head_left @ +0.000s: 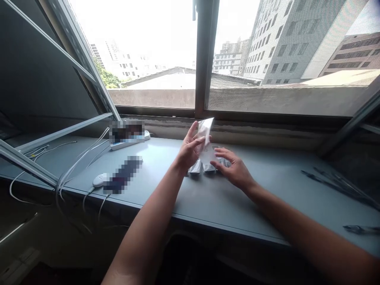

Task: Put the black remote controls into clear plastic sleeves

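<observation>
My left hand [190,149] grips a clear plastic bag [206,128] and holds it raised above the table. The bag is thin and see-through, with light glaring on its upper part. To its right, my right hand [233,166] has its thumb and fingers apart, close to the bag's lower edge; nothing shows between them. Below both hands, several small dark packets in shiny wrapping [209,168] sit in a row on the table. The bag and my hands partly cover them, so their contents cannot be made out.
A grey-blue table [252,213] runs along a window. On the left are a white power strip [147,135], white cables [78,160], a round white puck [99,180] and a blurred-out dark item [123,176]. Black cables [329,180] lie at right. Metal frames [92,75] flank the table.
</observation>
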`<control>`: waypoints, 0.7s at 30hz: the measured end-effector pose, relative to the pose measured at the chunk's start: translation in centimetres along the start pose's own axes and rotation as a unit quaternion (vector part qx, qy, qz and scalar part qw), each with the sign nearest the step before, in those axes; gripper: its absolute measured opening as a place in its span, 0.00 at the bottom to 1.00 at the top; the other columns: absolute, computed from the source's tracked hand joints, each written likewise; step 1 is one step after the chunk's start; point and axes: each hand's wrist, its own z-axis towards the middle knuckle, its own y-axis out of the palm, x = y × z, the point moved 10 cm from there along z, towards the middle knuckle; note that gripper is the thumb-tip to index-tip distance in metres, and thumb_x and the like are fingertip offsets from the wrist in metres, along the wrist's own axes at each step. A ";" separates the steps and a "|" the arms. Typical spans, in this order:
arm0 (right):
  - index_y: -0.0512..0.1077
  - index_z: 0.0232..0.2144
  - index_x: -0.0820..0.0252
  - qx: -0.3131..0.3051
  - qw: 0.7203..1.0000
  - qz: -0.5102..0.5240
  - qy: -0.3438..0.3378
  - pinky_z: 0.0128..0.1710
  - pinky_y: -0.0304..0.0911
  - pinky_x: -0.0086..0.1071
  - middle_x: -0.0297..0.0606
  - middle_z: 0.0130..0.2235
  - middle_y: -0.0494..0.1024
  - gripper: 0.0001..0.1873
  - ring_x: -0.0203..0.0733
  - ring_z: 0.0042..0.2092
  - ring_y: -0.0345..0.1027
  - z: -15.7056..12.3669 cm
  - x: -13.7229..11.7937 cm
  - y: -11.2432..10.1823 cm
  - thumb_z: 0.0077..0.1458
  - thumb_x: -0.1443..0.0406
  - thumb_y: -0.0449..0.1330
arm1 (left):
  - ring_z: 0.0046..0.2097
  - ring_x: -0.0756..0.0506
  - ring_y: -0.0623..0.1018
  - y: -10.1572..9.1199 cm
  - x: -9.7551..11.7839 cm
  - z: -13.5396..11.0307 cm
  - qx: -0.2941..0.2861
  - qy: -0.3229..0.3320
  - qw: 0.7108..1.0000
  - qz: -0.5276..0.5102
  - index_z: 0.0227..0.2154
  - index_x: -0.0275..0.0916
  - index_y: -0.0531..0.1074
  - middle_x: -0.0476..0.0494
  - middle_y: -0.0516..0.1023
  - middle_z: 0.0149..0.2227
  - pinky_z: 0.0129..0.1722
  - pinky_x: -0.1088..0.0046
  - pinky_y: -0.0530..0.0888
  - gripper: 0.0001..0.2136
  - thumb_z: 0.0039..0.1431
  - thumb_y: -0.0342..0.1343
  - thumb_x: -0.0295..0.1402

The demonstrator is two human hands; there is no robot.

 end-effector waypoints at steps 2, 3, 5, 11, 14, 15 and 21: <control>0.84 0.37 0.51 -0.004 1.000 -0.006 -0.019 0.75 0.54 0.64 0.45 0.62 0.83 0.18 0.64 0.74 0.62 -0.1 -0.6 0.0 0.61 0.45 0.73 | 0.67 0.40 0.79 -0.8 0.5 0.2 0.021 0.009 1.000 -0.008 0.75 0.53 0.64 0.42 0.78 0.66 0.68 0.57 0.76 0.34 0.68 0.62 0.28; 0.84 0.36 0.51 -0.007 1.000 -0.003 -0.024 0.75 0.54 0.64 0.45 0.61 0.84 0.18 0.64 0.74 0.63 -0.1 -0.9 0.1 0.62 0.45 0.72 | 0.67 0.40 0.79 -1.3 0.8 0.4 0.032 0.020 0.999 -0.011 0.74 0.51 0.66 0.42 0.78 0.66 0.68 0.58 0.76 0.32 0.69 0.60 0.28; 0.82 0.36 0.51 -0.010 1.000 0.007 -0.021 0.73 0.58 0.61 0.44 0.57 0.85 0.16 0.63 0.71 0.67 -0.2 -1.1 0.2 0.62 0.47 0.72 | 0.68 0.42 0.78 -2.3 1.4 0.7 0.054 0.043 0.998 -0.012 0.72 0.48 0.69 0.42 0.78 0.66 0.68 0.62 0.75 0.28 0.71 0.57 0.28; 0.82 0.42 0.51 0.064 0.997 -0.009 -0.043 0.58 0.72 0.52 0.41 0.46 0.86 0.11 0.55 0.50 0.80 -0.6 -2.5 -1.6 0.67 0.53 0.69 | 0.69 0.35 0.76 -3.7 1.3 1.1 0.093 0.023 0.995 -0.017 0.70 0.41 0.70 0.33 0.78 0.65 0.63 0.56 0.78 0.27 0.77 0.48 0.48; 0.83 0.44 0.49 0.110 0.988 -0.037 -0.102 0.56 0.74 0.52 0.42 0.46 0.84 0.09 0.55 0.50 0.78 -0.9 -4.3 -2.6 0.70 0.55 0.66 | 0.69 0.31 0.75 -1.7 -0.1 0.8 0.029 -0.039 0.999 0.009 0.69 0.44 0.72 0.31 0.78 0.66 0.63 0.48 0.77 0.32 0.72 0.54 0.59; 0.84 0.44 0.48 0.117 0.985 -0.046 -0.115 0.56 0.74 0.53 0.42 0.46 0.83 0.08 0.56 0.50 0.78 -1.0 -4.7 -2.7 0.70 0.56 0.65 | 0.69 0.30 0.76 -0.9 -0.9 0.5 -0.003 -0.071 0.997 0.019 0.66 0.44 0.75 0.31 0.78 0.65 0.64 0.48 0.77 0.30 0.71 0.56 0.59; 0.86 0.49 0.43 0.119 0.977 -0.075 -0.160 0.64 0.71 0.58 0.43 0.50 0.82 0.11 0.59 0.58 0.74 -1.3 -5.5 -2.6 0.71 0.60 0.63 | 0.56 0.35 0.85 2.1 -4.9 -0.6 -0.138 -0.172 0.975 0.000 0.46 0.34 0.82 0.30 0.85 0.50 0.65 0.49 0.78 0.14 0.69 0.66 0.42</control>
